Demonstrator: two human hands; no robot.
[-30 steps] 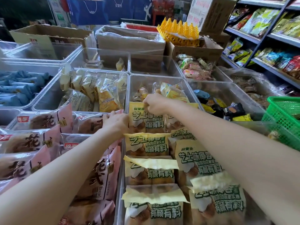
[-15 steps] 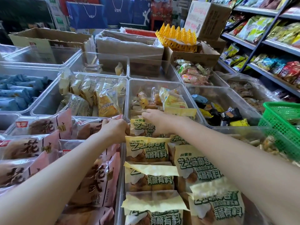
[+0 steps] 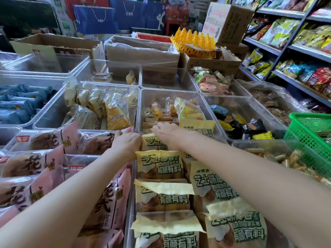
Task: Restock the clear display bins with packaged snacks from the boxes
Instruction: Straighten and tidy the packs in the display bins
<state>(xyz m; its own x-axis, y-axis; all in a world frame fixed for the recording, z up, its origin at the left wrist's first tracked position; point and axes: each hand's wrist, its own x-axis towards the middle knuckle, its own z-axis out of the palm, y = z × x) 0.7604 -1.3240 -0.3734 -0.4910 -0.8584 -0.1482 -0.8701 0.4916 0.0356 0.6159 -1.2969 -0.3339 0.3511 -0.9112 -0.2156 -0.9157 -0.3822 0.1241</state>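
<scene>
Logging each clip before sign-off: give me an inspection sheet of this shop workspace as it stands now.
Surface: clear display bins set in rows; no bare table seen.
Job's things: yellow-green snack packs fill the near bin in two rows; pink bread packs fill the bin to their left; open cardboard boxes behind.
Clutter: yellow plastic tray on a box; green basket at right.
Grippers: left hand rests at the pink packs' far end, grip unclear; right hand lies on the farthest yellow-green pack, fingers hidden.
Cables: nothing seen.
Surroundings: stocked shelves at right; blue gift bags behind.
</scene>
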